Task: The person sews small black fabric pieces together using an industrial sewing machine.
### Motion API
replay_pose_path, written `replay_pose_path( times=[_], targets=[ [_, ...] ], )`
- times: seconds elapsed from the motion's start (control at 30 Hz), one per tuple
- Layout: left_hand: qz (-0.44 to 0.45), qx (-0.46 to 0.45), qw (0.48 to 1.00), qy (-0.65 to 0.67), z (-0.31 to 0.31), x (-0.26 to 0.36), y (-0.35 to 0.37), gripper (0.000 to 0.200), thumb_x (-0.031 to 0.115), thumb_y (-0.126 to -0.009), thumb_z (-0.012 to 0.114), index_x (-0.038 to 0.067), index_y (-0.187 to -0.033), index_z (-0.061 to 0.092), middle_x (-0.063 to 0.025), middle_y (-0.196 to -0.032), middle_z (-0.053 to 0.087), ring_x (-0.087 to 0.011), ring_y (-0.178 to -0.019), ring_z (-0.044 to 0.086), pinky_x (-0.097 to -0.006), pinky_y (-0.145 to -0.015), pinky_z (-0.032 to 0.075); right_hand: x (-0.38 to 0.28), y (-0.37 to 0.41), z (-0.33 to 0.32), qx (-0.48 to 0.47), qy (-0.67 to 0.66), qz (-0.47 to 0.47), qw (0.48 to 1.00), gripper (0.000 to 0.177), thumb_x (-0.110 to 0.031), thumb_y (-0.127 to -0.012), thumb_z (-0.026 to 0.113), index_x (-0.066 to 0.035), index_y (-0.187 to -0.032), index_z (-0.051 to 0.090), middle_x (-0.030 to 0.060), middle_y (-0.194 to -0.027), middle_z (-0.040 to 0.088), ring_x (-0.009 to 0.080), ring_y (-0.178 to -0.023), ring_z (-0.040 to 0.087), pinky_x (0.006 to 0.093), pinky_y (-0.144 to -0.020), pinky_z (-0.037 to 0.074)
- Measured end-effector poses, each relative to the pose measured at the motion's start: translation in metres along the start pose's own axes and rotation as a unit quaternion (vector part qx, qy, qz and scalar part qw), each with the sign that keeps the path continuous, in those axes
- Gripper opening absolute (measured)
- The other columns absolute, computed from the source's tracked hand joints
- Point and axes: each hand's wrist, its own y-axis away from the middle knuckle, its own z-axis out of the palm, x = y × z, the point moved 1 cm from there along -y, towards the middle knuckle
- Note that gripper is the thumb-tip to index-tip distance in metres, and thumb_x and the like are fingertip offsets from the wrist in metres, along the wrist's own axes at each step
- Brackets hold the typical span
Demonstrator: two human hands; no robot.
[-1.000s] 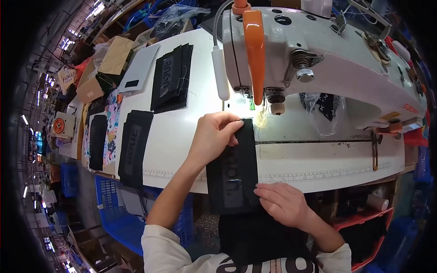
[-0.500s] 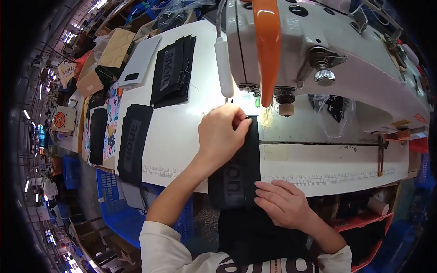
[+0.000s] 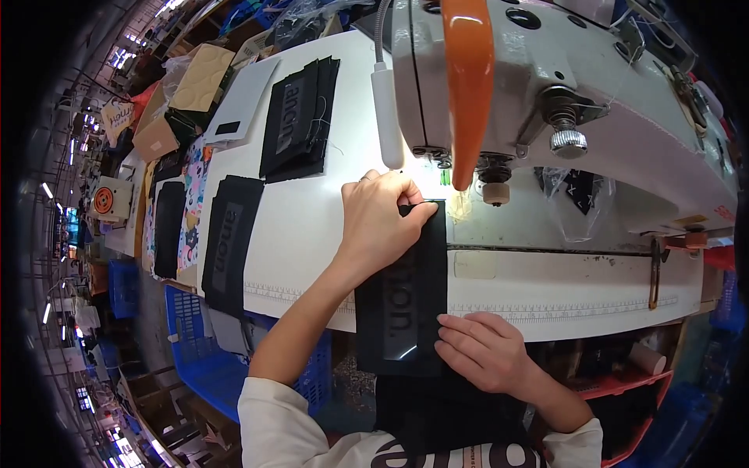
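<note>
Pointing lengthwise at the sewing machine (image 3: 519, 74), the black panel (image 3: 406, 312) is pinched nearest it by the left hand (image 3: 376, 222), touched farther off by the right hand (image 3: 489, 355), grip unclear.

From here, the black fabric panel (image 3: 427, 300), long and rectangular with a glossy lettered strip, lies lengthwise, its far end just in front of the sewing machine (image 3: 515, 70).

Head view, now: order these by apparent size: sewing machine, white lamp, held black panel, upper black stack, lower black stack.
Largest to smallest:
1. sewing machine
2. held black panel, partly covered
3. upper black stack and lower black stack: too alike to rank
4. white lamp
</note>
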Motion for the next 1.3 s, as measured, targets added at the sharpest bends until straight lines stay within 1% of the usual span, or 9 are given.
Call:
replay_pose_path(
  times=[0.07, 0.23, 0.37, 0.47, 0.63, 0.77, 0.9, 1.0, 1.3],
  targets=[
    [0.025, 0.026, 0.999, -0.004, 0.000, 0.000, 0.001, 0.020, 0.021, -0.076, 0.079, 0.010, -0.068, 0.064, -0.0002, -0.070, 0.064, -0.0210, -0.084, 0.059, -0.0380, -0.083, 0.035, 0.000, -0.002, 0.001, 0.003, 0.006, -0.009, 1.000, 0.015, -0.009, -0.077, 0.068, -0.003, -0.091, 0.070, 0.0103, -0.096, 0.071, 0.0239, -0.101, 0.071, 0.0337, -0.078, 0.055],
    [0.003, 0.028, 0.999, 0.036, 0.002, -0.001, -0.003, 0.020, 0.021, -0.076, 0.078, 0.009, -0.068, 0.065, -0.0006, -0.066, 0.062, -0.0214, -0.079, 0.059, -0.0376, -0.083, 0.036, 0.001, -0.006, 0.000, 0.005, 0.015, -0.009, 1.000, 0.014, -0.008, -0.077, 0.068, -0.003, -0.090, 0.069, 0.0097, -0.094, 0.070, 0.0234, -0.100, 0.071, 0.0333, -0.079, 0.055],
    [-0.004, 0.047, 0.994, 0.094, 0.002, -0.004, -0.023, 0.019, 0.019, -0.075, 0.077, 0.006, -0.067, 0.065, -0.0034, -0.063, 0.063, -0.0236, -0.075, 0.061, -0.0380, -0.082, 0.037, 0.012, -0.023, -0.005, -0.028, 0.054, -0.016, 0.998, 0.013, -0.008, -0.078, 0.069, -0.003, -0.090, 0.068, 0.0091, -0.093, 0.070, 0.0231, -0.099, 0.071, 0.0335, -0.080, 0.055],
    [0.007, 0.052, 0.993, 0.105, 0.004, -0.007, -0.032, 0.019, 0.018, -0.075, 0.075, 0.004, -0.067, 0.066, -0.0079, -0.065, 0.066, -0.0272, -0.075, 0.063, -0.0396, -0.079, 0.039, 0.018, -0.029, -0.002, -0.012, 0.065, -0.031, 0.997, 0.013, -0.006, -0.074, 0.067, -0.001, -0.086, 0.064, 0.0100, -0.088, 0.066, 0.0244, -0.094, 0.070, 0.0333, -0.079, 0.055],
    [0.001, 0.061, 0.993, 0.104, 0.001, -0.005, -0.033, 0.016, 0.018, -0.075, 0.074, 0.003, -0.071, 0.070, -0.0104, -0.070, 0.069, -0.0289, -0.080, 0.065, -0.0401, -0.080, 0.040, 0.020, -0.029, 0.000, -0.004, 0.059, -0.024, 0.998, 0.014, -0.006, -0.073, 0.067, -0.002, -0.086, 0.064, 0.0096, -0.089, 0.067, 0.0238, -0.095, 0.070, 0.0333, -0.080, 0.055],
    [0.044, 0.073, 0.989, 0.120, 0.007, -0.008, -0.035, 0.016, 0.019, -0.075, 0.075, 0.003, -0.077, 0.073, -0.0112, -0.073, 0.070, -0.0302, -0.085, 0.064, -0.0404, -0.085, 0.039, 0.020, -0.027, 0.001, 0.003, 0.063, -0.013, 0.998, 0.015, -0.006, -0.072, 0.068, -0.002, -0.086, 0.064, 0.0091, -0.089, 0.067, 0.0231, -0.096, 0.070, 0.0332, -0.080, 0.055],
    [0.066, 0.078, 0.995, 0.014, 0.005, -0.009, -0.033, 0.018, 0.020, -0.075, 0.076, 0.003, -0.081, 0.075, -0.0128, -0.079, 0.071, -0.0312, -0.090, 0.063, -0.0403, -0.088, 0.039, 0.020, -0.029, 0.000, 0.004, 0.054, -0.004, 0.999, 0.014, -0.005, -0.073, 0.069, -0.002, -0.087, 0.065, 0.0088, -0.090, 0.068, 0.0226, -0.097, 0.071, 0.0333, -0.081, 0.055],
    [0.027, 0.059, 0.992, 0.107, 0.004, -0.010, -0.036, 0.020, 0.020, -0.075, 0.077, 0.002, -0.081, 0.075, -0.0144, -0.086, 0.071, -0.0322, -0.092, 0.062, -0.0415, -0.088, 0.039, 0.022, -0.031, -0.002, 0.002, 0.056, 0.010, 0.998, 0.015, -0.007, -0.073, 0.069, -0.001, -0.087, 0.068, 0.0104, -0.091, 0.071, 0.0235, -0.097, 0.072, 0.0355, -0.080, 0.056],
    [0.049, 0.040, 0.991, 0.119, 0.007, -0.016, -0.036, 0.023, 0.021, -0.074, 0.078, 0.002, -0.086, 0.070, -0.0137, -0.089, 0.067, -0.0324, -0.090, 0.060, -0.0429, -0.088, 0.038, 0.019, -0.028, 0.003, 0.013, 0.052, 0.012, 0.998, 0.018, -0.003, -0.068, 0.070, 0.000, -0.086, 0.067, 0.0117, -0.090, 0.071, 0.0256, -0.095, 0.073, 0.0350, -0.078, 0.056]
  ],
)
